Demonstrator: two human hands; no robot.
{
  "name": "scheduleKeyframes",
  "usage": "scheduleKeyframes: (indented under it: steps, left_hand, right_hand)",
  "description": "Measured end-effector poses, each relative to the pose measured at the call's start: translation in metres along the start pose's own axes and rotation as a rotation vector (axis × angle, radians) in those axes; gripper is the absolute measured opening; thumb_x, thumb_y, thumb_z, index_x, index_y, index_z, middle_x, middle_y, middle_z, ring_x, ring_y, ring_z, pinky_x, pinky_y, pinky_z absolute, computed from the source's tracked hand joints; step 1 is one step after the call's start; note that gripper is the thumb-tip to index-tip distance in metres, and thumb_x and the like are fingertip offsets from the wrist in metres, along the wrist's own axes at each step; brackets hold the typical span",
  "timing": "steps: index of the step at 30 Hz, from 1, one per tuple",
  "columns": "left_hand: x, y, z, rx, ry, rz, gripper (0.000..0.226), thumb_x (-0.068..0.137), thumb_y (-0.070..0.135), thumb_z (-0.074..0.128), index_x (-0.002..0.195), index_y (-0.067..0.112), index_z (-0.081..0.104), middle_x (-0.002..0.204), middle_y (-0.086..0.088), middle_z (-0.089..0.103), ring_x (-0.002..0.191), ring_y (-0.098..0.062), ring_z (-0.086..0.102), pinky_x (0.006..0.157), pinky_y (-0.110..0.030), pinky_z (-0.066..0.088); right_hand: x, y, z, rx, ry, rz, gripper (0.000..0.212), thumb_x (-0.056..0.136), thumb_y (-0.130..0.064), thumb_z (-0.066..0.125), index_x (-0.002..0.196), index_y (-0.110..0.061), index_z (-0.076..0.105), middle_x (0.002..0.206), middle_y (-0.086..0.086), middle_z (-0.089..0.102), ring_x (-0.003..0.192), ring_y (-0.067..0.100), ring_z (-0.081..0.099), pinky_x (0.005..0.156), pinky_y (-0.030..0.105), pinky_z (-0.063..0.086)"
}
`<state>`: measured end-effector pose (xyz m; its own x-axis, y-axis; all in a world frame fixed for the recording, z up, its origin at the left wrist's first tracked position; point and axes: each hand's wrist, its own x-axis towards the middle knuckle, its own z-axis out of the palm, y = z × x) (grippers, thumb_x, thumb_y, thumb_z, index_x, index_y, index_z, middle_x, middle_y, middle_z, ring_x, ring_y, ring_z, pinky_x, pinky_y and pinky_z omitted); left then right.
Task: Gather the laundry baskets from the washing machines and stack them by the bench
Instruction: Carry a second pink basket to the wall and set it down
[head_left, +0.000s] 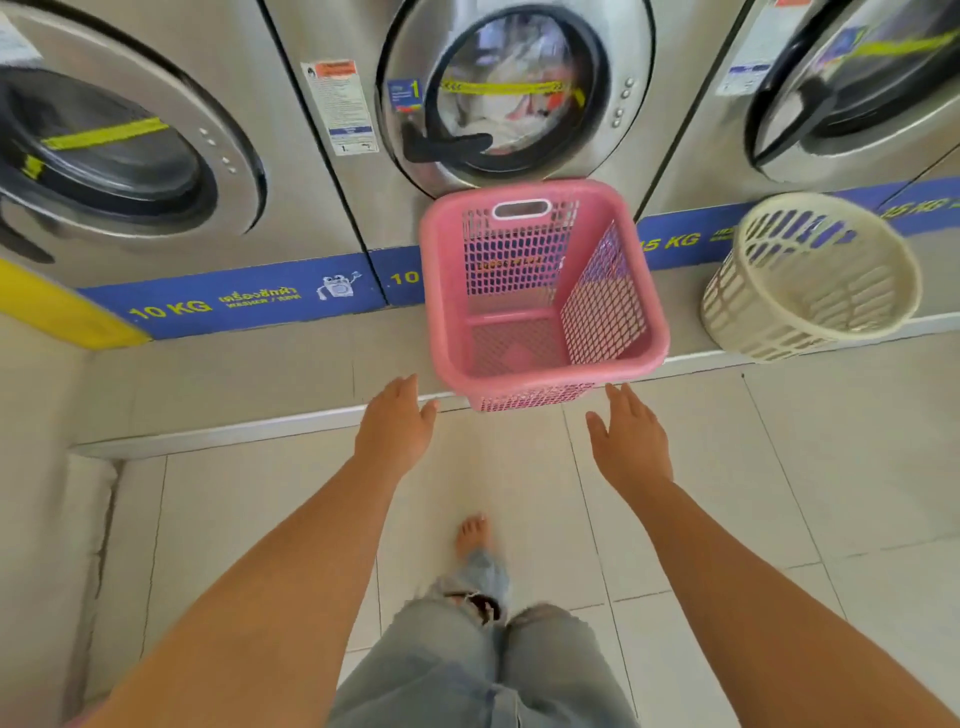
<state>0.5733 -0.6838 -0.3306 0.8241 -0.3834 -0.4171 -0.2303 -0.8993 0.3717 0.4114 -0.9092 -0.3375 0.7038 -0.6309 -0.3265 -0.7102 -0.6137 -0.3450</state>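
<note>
Cream basket (810, 278) right of pink basket (540, 291); washers (311, 171) behind.

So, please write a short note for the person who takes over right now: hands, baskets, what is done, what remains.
Left hand: open, empty, just short of the pink basket.
Right hand: open, empty, on the basket's other side.
Pink basket: empty, on the raised step before the middle washer.
Cream basket: tilted on the step, to the right.
Done: nothing gathered yet.
Left: pick up both baskets, stack them by the bench, which is out of view.
</note>
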Motion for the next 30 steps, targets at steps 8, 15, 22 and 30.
scheduleKeyframes:
  steps: [8,15,22,30]
  left_hand:
    - [0.091,0.06,-0.012,-0.017,0.011,-0.049,0.049,0.1,0.03,0.044,0.143,0.006,0.04,0.142,-0.019,0.046,0.125,-0.038,0.049,0.099,-0.045,0.043]
    - [0.146,0.074,0.002,-0.078,0.043,-0.219,0.054,0.099,0.023,0.048,0.149,0.011,0.033,0.143,-0.021,0.043,0.125,-0.042,0.049,0.099,-0.049,0.042]
    - [0.21,0.079,0.028,-0.126,0.013,-0.358,0.06,0.099,0.029,0.048,0.155,0.02,0.026,0.152,-0.02,0.032,0.133,-0.045,0.042,0.108,-0.052,0.038]
    - [0.276,0.06,0.048,-0.138,0.044,-0.41,0.071,0.097,0.021,0.054,0.156,0.035,0.017,0.157,-0.017,0.02,0.134,-0.043,0.042,0.112,-0.049,0.038]
  right_hand:
    - [0.105,0.018,-0.032,0.025,0.031,0.022,0.048,0.097,-0.025,0.045,0.142,-0.009,0.04,0.153,0.012,0.037,0.136,0.033,0.04,0.111,0.047,0.034]
    - [0.216,0.035,-0.049,0.019,-0.043,-0.009,0.053,0.093,-0.024,0.051,0.143,-0.011,0.038,0.151,0.012,0.039,0.131,0.038,0.041,0.107,0.048,0.034]
    - [0.307,0.061,-0.037,-0.05,-0.136,-0.032,0.057,0.093,-0.028,0.048,0.146,-0.017,0.028,0.157,0.016,0.024,0.134,0.044,0.035,0.106,0.052,0.034]
    - [0.36,0.066,-0.005,0.056,-0.133,-0.075,0.069,0.094,-0.026,0.05,0.152,-0.035,0.015,0.163,0.01,0.005,0.136,0.041,0.037,0.1,0.053,0.043]
